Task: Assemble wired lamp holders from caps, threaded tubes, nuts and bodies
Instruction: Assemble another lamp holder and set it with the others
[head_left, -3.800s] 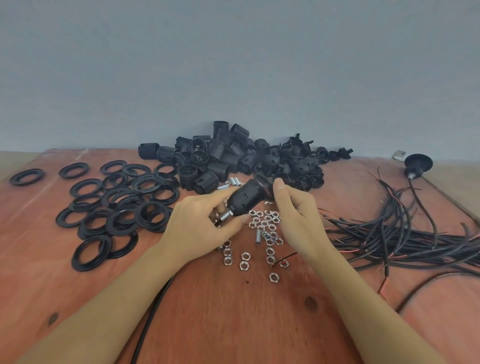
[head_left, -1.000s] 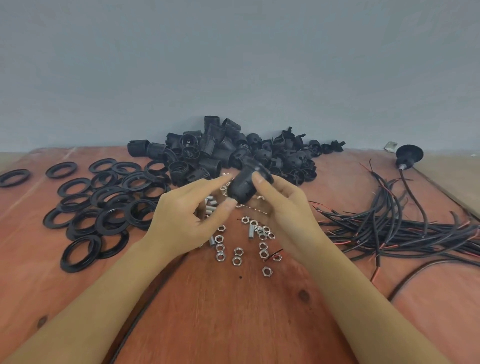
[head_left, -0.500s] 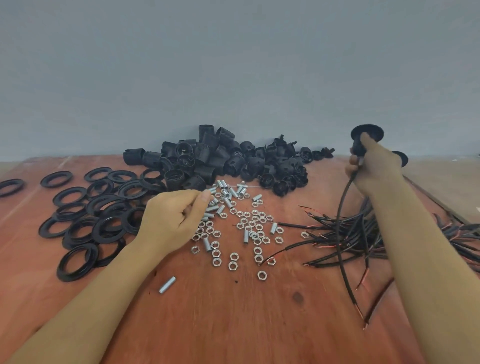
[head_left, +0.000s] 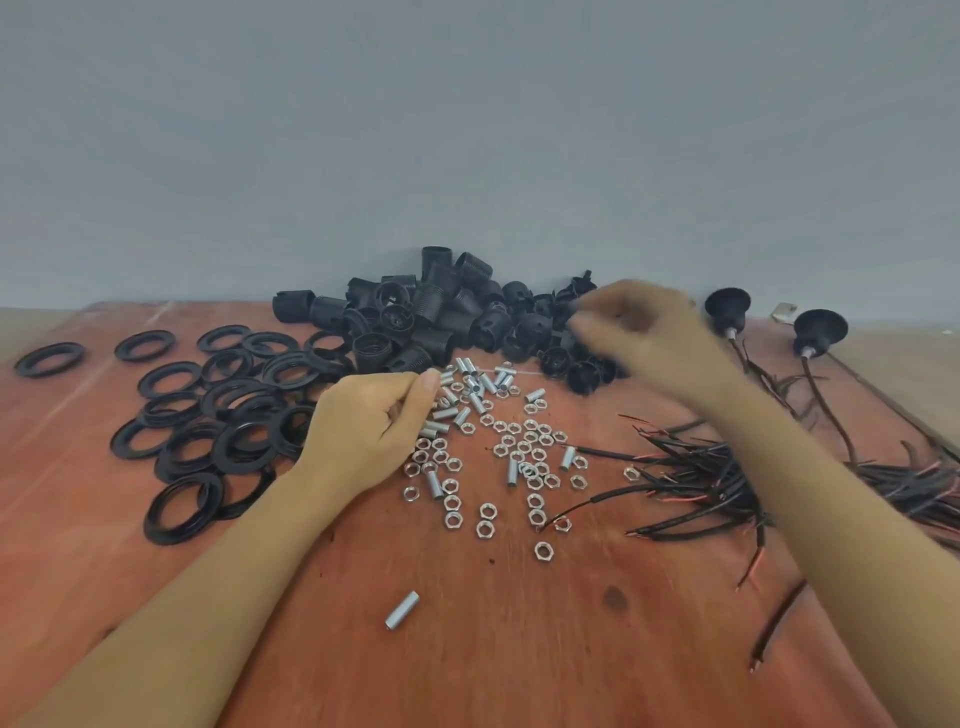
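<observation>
My left hand (head_left: 369, 431) rests on the table with its fingers curled. Its thumb and forefinger pinch a threaded tube (head_left: 445, 376) at the left edge of the heap of silver tubes (head_left: 478, 387). Motion-blurred, my right hand (head_left: 641, 332) hovers over the right side of the black pile of caps and bodies (head_left: 441, 317), fingers loosely bent, with nothing seen in it. Loose nuts (head_left: 530, 452) lie scattered in the middle. Two assembled lamp holders stand at the back right, one (head_left: 727, 306) nearer the pile and one (head_left: 821, 332) farther right, each with its wire attached.
Several black rings (head_left: 218, 410) cover the left of the wooden table (head_left: 519, 649). A bundle of black and red wires (head_left: 727, 483) lies on the right. One stray tube (head_left: 402, 610) lies near the front. A grey wall runs along the back.
My right hand has set the wired lamp holder down at the back right and swung left over the pile of caps. My left hand stays at the tubes.
</observation>
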